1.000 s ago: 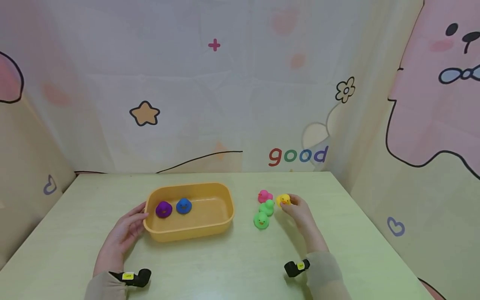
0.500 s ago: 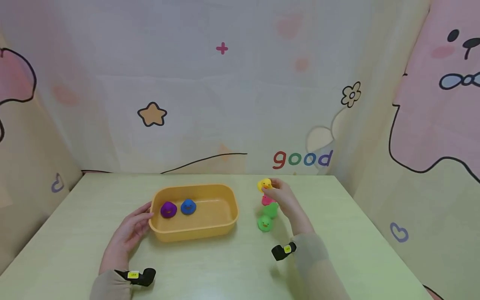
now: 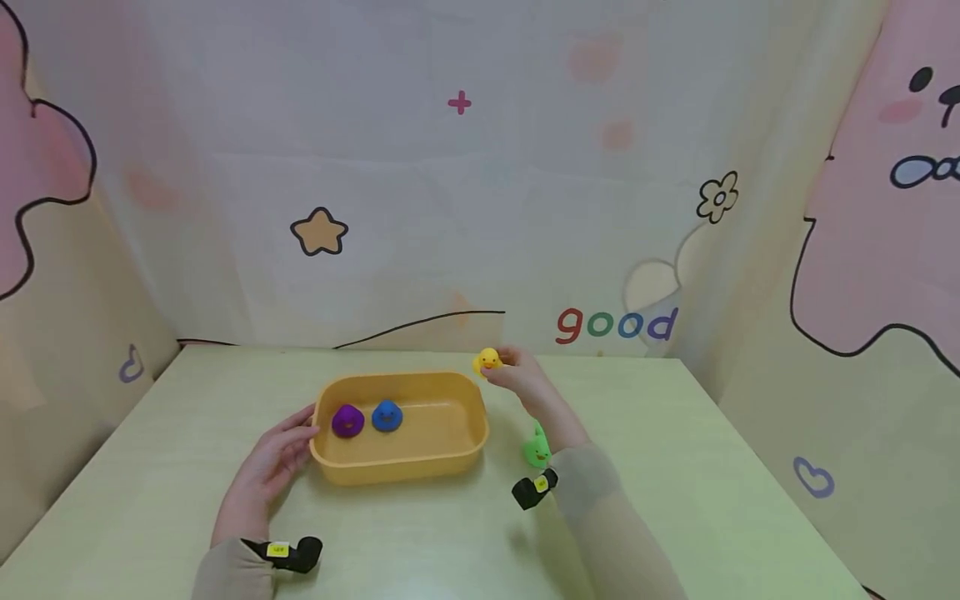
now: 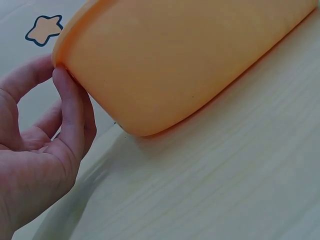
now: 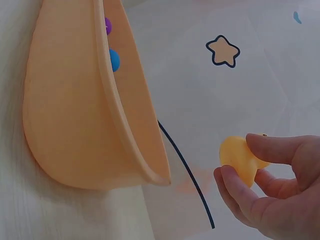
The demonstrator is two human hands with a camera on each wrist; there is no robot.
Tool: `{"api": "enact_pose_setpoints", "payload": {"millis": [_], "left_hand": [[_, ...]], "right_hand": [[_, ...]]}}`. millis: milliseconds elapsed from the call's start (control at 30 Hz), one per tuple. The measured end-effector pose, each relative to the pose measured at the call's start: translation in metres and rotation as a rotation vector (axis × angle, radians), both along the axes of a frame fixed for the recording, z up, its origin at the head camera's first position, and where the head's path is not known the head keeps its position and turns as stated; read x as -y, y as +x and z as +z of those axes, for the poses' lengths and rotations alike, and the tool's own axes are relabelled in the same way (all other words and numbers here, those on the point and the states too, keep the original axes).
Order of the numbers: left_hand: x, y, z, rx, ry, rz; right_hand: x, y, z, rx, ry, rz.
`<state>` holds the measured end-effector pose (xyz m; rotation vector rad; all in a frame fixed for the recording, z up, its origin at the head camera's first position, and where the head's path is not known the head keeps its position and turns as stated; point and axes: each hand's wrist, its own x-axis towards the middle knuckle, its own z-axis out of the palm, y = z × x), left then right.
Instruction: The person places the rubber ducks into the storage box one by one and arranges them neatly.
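Note:
A yellow rubber duck [image 3: 487, 362] is pinched between the thumb and fingers of my right hand [image 3: 525, 381], raised beyond the right back corner of an orange-yellow plastic basin [image 3: 405, 468]. In the right wrist view the duck [image 5: 237, 157] hangs apart from the basin's rim. At the basin's left end, my left hand [image 3: 272, 458] holds the rim; the left wrist view has its thumb [image 4: 70, 100] against the edge. A purple duck [image 3: 348, 422] and a blue duck [image 3: 387, 416] sit inside the basin, toward its left. My right forearm partly covers a green duck [image 3: 537, 450].
The basin stands on a pale wooden table [image 3: 420, 542]. Behind it hangs a printed cloth backdrop [image 3: 390, 250], and cloth also closes off both sides. A black wrist camera [image 3: 534, 489] sits on the right cuff, another wrist camera [image 3: 300, 553] on the left one.
My right hand has carried the yellow duck left and upward, from beside the pink and green ducks to the basin's corner. The forearm now hides the pink duck. My left hand keeps its place.

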<state>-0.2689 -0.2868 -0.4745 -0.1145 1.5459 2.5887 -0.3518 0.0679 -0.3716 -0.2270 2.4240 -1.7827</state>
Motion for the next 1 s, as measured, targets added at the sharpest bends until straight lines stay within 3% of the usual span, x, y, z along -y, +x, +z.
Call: {"api": "enact_pose_setpoints", "payload": {"millis": [400,867,1000], "left_hand": [[-0.001,-0.001,0.002,0.008,-0.017,0.019],[0.001,-0.001,0.002,0.031,0.021,0.011],[0.0,-0.001,0.001,0.034,0.022,0.014]], "right_hand": [[0.035,0.0,-0.006,0.021,0.027,0.063],[0.062,-0.005,-0.036,0.009,0.091,0.092],[0.065,-0.036,-0.073,-0.006,0.1,0.124]]}}
